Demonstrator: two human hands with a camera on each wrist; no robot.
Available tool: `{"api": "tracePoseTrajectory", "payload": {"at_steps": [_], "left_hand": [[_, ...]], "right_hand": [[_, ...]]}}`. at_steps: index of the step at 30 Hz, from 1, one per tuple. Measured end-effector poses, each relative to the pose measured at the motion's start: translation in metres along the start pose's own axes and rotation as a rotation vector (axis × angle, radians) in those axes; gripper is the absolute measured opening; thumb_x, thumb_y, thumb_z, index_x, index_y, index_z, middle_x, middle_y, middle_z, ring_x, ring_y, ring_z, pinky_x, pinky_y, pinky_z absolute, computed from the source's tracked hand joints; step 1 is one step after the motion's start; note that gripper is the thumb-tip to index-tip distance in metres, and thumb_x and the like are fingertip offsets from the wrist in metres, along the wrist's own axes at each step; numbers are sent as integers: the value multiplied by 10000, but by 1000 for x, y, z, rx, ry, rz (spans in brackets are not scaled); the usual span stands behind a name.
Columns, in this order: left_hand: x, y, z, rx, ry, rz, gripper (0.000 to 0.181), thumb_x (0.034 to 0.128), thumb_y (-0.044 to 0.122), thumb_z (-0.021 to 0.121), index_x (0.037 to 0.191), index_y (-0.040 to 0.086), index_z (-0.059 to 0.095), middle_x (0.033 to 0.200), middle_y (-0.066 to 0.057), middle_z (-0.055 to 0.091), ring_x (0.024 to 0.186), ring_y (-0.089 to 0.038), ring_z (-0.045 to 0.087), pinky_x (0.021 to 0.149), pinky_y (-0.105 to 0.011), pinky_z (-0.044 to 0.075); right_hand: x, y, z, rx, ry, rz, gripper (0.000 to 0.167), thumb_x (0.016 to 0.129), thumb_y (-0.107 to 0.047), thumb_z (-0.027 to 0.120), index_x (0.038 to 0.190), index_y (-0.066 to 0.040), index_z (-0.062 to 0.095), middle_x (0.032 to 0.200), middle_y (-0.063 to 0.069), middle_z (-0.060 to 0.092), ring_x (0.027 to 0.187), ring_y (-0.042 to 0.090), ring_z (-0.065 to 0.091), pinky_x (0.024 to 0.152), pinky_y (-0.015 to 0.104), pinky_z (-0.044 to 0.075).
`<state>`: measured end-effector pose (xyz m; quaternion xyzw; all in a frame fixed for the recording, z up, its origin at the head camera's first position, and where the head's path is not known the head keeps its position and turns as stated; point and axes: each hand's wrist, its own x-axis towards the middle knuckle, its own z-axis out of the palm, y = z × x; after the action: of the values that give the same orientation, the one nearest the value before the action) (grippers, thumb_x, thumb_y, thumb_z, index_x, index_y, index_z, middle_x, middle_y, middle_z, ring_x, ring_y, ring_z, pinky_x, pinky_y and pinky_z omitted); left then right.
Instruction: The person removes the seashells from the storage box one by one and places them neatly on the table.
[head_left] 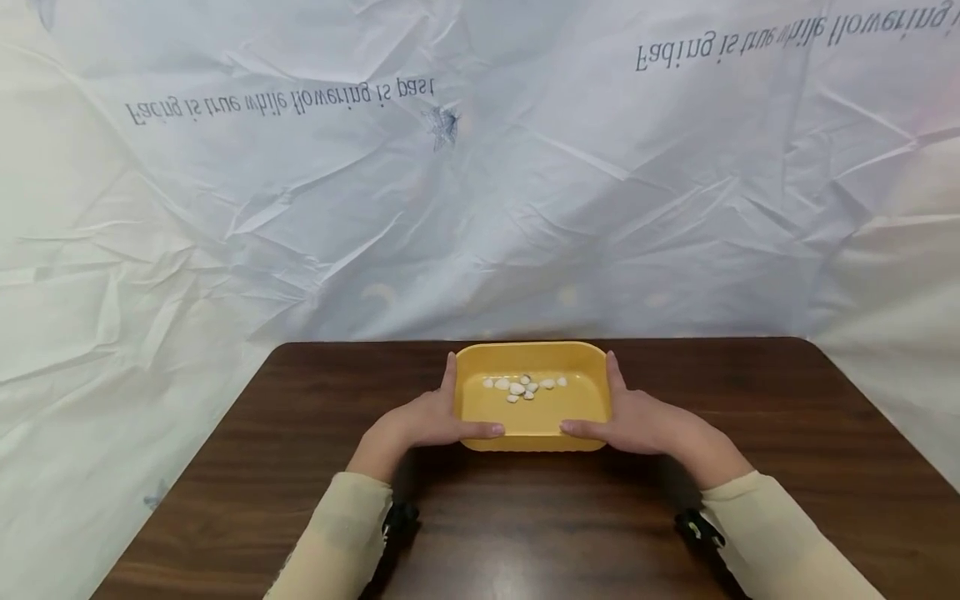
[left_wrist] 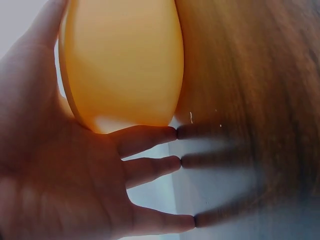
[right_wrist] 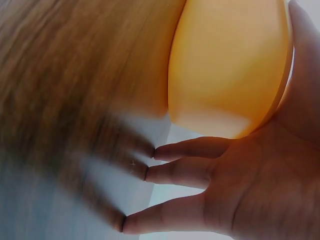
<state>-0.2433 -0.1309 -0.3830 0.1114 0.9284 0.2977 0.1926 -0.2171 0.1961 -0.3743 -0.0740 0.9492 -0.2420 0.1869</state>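
Observation:
A yellow rectangular plastic tray (head_left: 534,418) with rounded corners is on the dark wooden table, near its far edge. Inside it, a loose row of several small whitish pieces (head_left: 517,389), like pebbles or shells, lies on the bottom. My left hand (head_left: 429,418) holds the tray's left end and my right hand (head_left: 643,421) its right end. Both thumbs lie over the near rim, and the index fingers point forward along the ends. Seen from the wrists, the tray's outer wall (left_wrist: 125,60) meets each palm, while the lower fingers (right_wrist: 170,215) reach down straight, tips on the tabletop.
Dark brown wood tabletop (head_left: 540,517) surrounds the tray on the near side and both flanks. Behind the table hangs a wrinkled pale sheet (head_left: 480,208) with upside-down printed lettering. Black straps (head_left: 401,521) circle the wrists below cream sleeves (head_left: 341,533).

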Motion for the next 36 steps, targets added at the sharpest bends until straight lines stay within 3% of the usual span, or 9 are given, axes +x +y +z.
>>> {"api": "tracePoseTrajectory", "payload": {"at_steps": [7,15,22,28,32,36], "left_hand": [[-1,1,-5,0,2,2,1497,792,732,814,1668,202,-277,981,-74,675,976,-209,623,941,-389,486],[-4,-1,-4,40,4,-33,1504,787,754,803,1670,183,-271,898,-72,669,909,-204,625,873,-370,482],[-2,2,-2,32,18,-20,1489,787,763,796,1674,201,-261,901,-74,656,898,-204,617,869,-362,473],[0,3,-1,50,36,-29,1488,778,770,797,1687,192,-231,1014,-100,687,984,-217,627,968,-408,507],[0,2,1,65,50,-32,1488,768,792,790,1696,188,-204,1127,-152,695,981,-218,639,952,-411,520],[-1,1,3,71,48,-34,1494,763,803,786,1693,200,-215,1100,-148,692,966,-222,631,929,-398,511]], "right_hand": [[2,1,-1,-7,2,-7,1505,854,-845,651,1602,19,-327,1090,195,702,975,243,642,862,411,498],[3,-1,3,13,-5,-15,1490,847,-838,668,1629,-21,-301,1009,135,673,949,240,619,844,397,476],[2,2,0,2,10,-13,1486,849,-833,669,1630,-20,-299,972,113,657,915,230,608,805,378,462],[2,3,1,21,8,-15,1482,855,-823,673,1627,-27,-310,962,119,651,903,223,601,805,370,459],[2,3,1,13,14,-18,1482,858,-822,672,1626,-11,-302,1068,173,685,951,240,616,852,397,486],[1,2,1,11,10,-23,1480,863,-813,674,1622,-7,-308,1051,167,683,952,247,613,854,401,485]]}}
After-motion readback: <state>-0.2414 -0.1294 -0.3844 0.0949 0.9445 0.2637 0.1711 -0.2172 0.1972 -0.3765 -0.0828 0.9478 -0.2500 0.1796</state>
